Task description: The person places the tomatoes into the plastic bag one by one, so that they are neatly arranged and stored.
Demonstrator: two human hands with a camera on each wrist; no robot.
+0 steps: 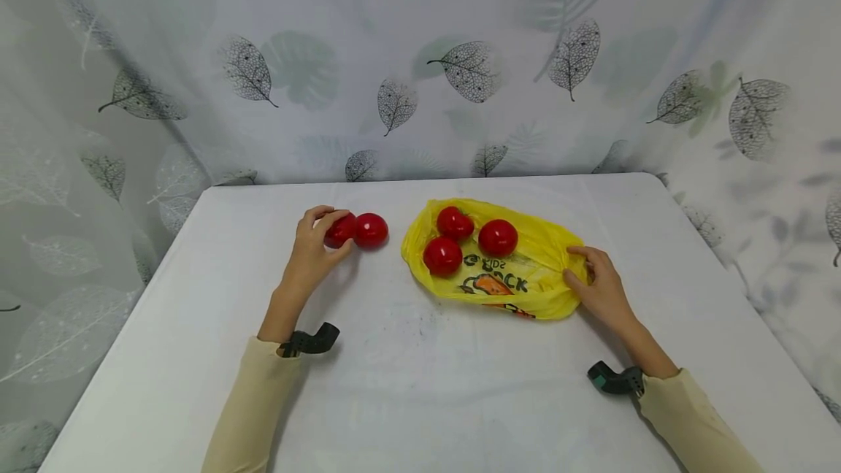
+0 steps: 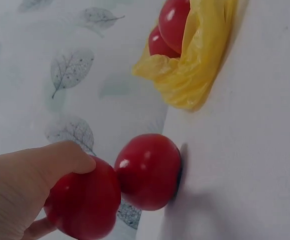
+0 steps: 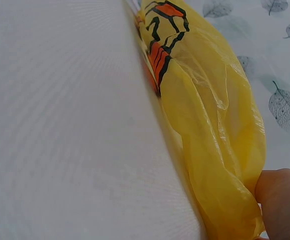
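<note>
My left hand [image 1: 312, 254] grips a red tomato [image 2: 86, 200] between thumb and fingers, at the left of the table. A second tomato [image 1: 371, 231] sits right beside it, on its right in the head view. The yellow plastic bag [image 1: 545, 268] lies on its side with its mouth facing left. Three tomatoes [image 1: 497, 238] show in and on the bag, whose front carries black lettering and an orange print. At the bag's right end my right hand [image 1: 601, 287] pinches the gathered plastic; in the right wrist view only its thumb area shows beside the bag.
All of this is on a white table [image 1: 420, 400]. A leaf-patterned curtain [image 1: 427, 57] hangs behind the far edge and along both sides. Each wrist wears a black camera mount [image 1: 315, 339].
</note>
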